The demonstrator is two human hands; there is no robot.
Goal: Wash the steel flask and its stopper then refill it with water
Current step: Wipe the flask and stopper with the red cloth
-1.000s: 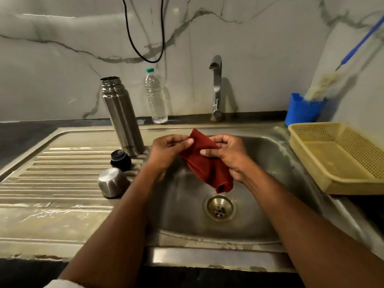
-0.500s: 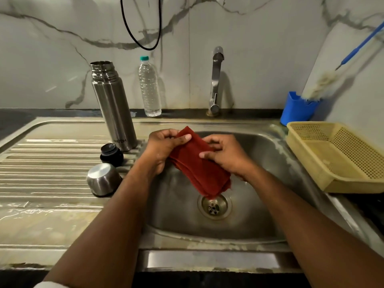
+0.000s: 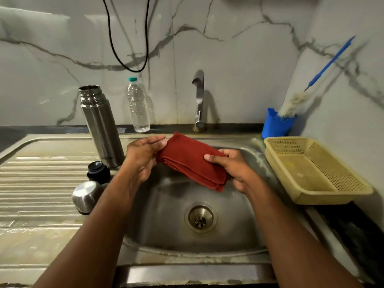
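Both hands hold a folded red cloth (image 3: 193, 161) over the sink (image 3: 166, 235), above the basin w/ the drain (image 3: 200, 219) below & slightly nearer. Left hand (image 3: 143, 156) has the cloth's upper left end: thumb on top, fingers curled under. Right hand (image 3: 234, 169) grasps the lower right end, thumb across the top, fingers wrapped underneath. Cloth is folded in several layers, tilted down toward the right.

Steel flask (image 3: 100, 125) stands upright & uncapped on the ribbed draining surface (image 3: 41, 183), at the back, just left of the basin. Its black stopper (image 3: 98, 171) sits in front of the flask base, close to it; the steel cap (image 3: 86, 196) lies nearer the camera, just beside the stopper, partly hidden by the left forearm.

Clear plastic bottle (image 3: 138, 104) w/ teal cap stands at the wall behind the sink, right of the flask. Tap (image 3: 199, 98) is at centre back, no water visible from it. Blue cup (image 3: 277, 124) in the right back corner holds a blue-handled brush (image 3: 330, 63) leaning on the wall. Yellow perforated basket (image 3: 315, 169) sits right of the basin. A black cable (image 3: 128, 38) loops down the marble wall.
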